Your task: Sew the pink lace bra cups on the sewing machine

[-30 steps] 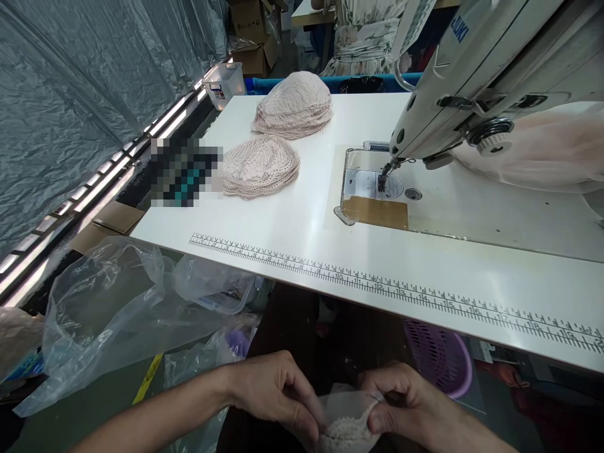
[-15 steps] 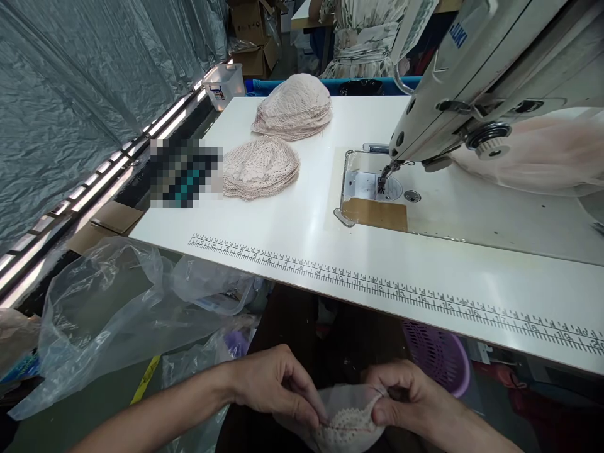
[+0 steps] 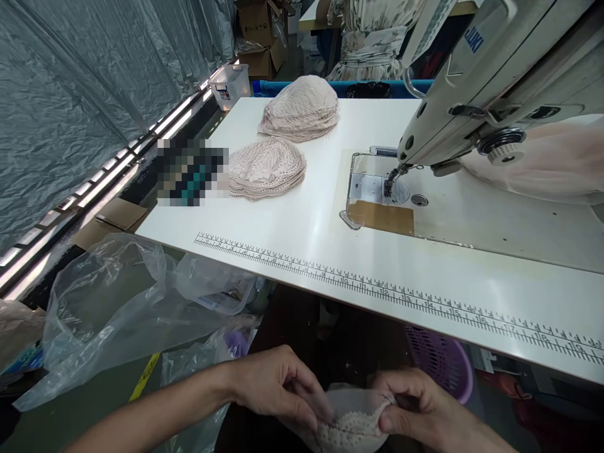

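Between my two hands, over my lap and below the table's front edge, is a pale lace fabric piece (image 3: pixel 352 431) with sheer mesh and a dark reddish seam line across it. My left hand (image 3: pixel 287 393) pinches its left side between thumb and fingers. The upper right edge is gripped by my right hand (image 3: pixel 408 406), thumb in front. The lower end of the piece runs out of view. Two stacks of similar beige lace pieces lie on the white table: a nearer stack (image 3: pixel 268 168) and a farther stack (image 3: pixel 302 108).
A sewing machine (image 3: pixel 476 94) stands at the right of the white table (image 3: pixel 321 233), with sheer peach fabric (image 3: pixel 542 157) behind it. A printed ruler (image 3: pixel 377 286) follows the front edge. Underneath sits a purple basket (image 3: pixel 441 362); plastic bags (image 3: pixel 117 308) hang at left.
The view has shifted slightly, so the table and machine appear a little further right. Both hands keep their hold on the lace piece, and the right hand has moved slightly away from the left.
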{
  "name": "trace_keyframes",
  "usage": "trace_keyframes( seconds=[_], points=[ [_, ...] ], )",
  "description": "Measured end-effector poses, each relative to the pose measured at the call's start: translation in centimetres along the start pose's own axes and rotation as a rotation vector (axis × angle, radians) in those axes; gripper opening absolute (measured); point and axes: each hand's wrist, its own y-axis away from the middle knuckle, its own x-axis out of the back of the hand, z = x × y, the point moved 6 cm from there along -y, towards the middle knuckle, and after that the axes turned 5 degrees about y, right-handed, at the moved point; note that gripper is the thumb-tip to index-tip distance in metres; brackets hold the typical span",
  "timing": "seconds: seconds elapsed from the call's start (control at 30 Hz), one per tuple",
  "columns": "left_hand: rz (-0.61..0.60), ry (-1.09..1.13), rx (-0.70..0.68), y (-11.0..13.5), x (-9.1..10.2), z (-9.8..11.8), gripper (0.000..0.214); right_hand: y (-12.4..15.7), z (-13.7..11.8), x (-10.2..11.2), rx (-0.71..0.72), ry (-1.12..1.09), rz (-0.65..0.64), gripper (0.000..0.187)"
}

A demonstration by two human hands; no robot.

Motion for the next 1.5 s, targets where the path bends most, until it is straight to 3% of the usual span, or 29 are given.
trace_keyframes(
  seconds=[0.2, 0.43, 0.7, 1.5],
  points=[
    [-0.008, -0.050, 0.012, -0.2, -0.2, 0.1, 0.054, -0.1, -0.9, -0.5, -0.004, 0.107, -0.037, 0.037],
    [-0.008, -0.160, -0.028, -0.3, -0.2, 1.1, 0.042, -1.6, -2.4, -1.9, 0.029, 0.128, -0.071, 0.042],
    [0.070, -0.231, -0.018, 0.0, 1.2, 0.5, 0.027, -0.8, -1.3, -0.4, -0.028, 0.021, -0.015, 0.036],
    [0.020, -0.200, -0.077, 0.1, 0.7, 1.9, 0.023, -0.3, -0.7, 0.4, -0.006, 0.066, -0.004, 0.037]
  ],
)
